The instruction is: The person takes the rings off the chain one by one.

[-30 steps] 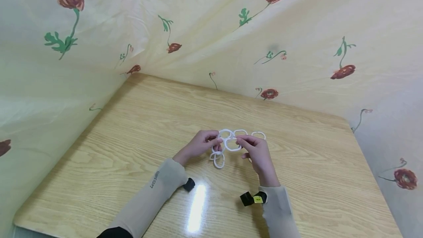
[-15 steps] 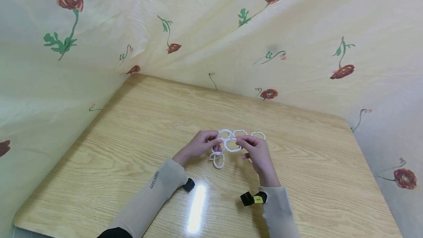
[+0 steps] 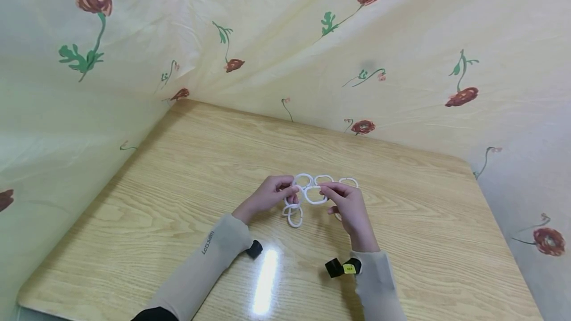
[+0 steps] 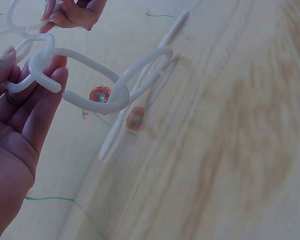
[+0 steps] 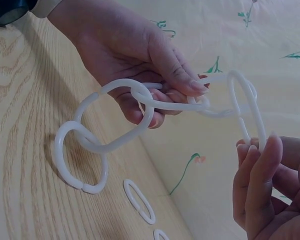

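Observation:
A chain of white plastic links stretches between my two hands above the table. My left hand (image 3: 273, 194) pinches one link (image 5: 175, 106) between thumb and fingers. From it hang two more joined links, the upper one (image 5: 145, 122) and the lower one (image 5: 61, 167), which comes close to the wood. On the other side, my right hand (image 3: 350, 207) grips the end link (image 5: 256, 110) with its fingertips, and another link connects this to the left hand's one. Small gaps show in several links. Part of the left hand's link is hidden by its fingers.
Loose white links lie on the wooden table (image 3: 200, 162) beyond my hands: one (image 3: 324, 176) in the middle and another (image 3: 349, 179) to its right. One more is partly hidden behind my right hand. A flowered cloth (image 3: 285, 53) hangs along the back and left sides.
The right hand and its link have shifted very slightly to the right. The left hand keeps its hold on the chain, and the loose links have not moved.

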`<state>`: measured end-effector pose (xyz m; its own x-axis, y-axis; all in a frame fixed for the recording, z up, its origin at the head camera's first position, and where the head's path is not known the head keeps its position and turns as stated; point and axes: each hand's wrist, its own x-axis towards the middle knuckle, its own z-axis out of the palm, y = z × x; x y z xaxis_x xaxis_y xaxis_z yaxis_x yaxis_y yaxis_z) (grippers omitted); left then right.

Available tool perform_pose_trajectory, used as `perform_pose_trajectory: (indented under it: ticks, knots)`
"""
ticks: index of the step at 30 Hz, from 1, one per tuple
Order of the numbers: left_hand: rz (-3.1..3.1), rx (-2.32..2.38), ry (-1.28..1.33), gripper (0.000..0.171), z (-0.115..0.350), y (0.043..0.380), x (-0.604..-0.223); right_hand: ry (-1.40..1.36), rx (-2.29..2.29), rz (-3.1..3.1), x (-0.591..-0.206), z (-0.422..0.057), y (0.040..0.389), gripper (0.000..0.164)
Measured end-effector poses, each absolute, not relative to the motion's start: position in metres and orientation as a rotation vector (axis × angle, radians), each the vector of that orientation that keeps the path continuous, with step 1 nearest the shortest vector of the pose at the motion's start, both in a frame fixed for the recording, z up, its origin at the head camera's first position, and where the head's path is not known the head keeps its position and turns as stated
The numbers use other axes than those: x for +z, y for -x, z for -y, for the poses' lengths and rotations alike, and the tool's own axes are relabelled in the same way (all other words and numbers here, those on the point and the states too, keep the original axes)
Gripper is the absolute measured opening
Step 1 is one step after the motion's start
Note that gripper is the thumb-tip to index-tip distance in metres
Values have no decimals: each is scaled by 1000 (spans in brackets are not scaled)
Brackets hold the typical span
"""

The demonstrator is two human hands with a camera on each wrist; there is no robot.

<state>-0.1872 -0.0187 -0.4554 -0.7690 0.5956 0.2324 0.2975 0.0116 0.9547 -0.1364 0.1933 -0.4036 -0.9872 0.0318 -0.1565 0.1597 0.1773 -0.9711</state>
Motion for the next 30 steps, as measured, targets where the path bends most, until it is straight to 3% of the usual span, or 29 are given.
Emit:
perform_pose_trajectory:
  ticks: [15, 30]
  knots:
    - [-2053, 1851, -938, 26, 19, 187, -455, -255, -1978, -2335, -405, -195, 138, 10]
    - [-2045, 1879, -925, 26, 18, 185, -455, -349, -2009, -2335, -405, -198, 140, 26]
